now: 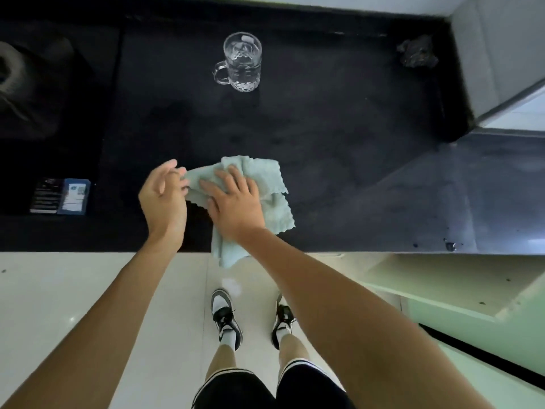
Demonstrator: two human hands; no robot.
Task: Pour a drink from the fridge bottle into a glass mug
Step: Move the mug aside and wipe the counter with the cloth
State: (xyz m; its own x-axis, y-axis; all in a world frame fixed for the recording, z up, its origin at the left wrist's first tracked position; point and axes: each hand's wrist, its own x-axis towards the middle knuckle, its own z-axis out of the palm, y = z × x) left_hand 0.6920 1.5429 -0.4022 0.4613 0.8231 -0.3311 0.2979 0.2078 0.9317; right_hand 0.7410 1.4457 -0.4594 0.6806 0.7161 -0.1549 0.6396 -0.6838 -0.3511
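Note:
A clear glass mug with a cut pattern stands upright at the back of the black counter, its handle to the left. Clear liquid seems to fill it partway. A pale green cloth lies at the counter's front edge, one end hanging over. My right hand presses flat on the cloth with straight fingers. My left hand is beside the cloth's left corner, fingers loosely bent and touching it. No bottle is in view.
A black cooktop with a pot takes the counter's left part, with a blue label at its front. A dark crumpled object lies at the back right. A grey wall block stands right. Below are the tiled floor and my shoes.

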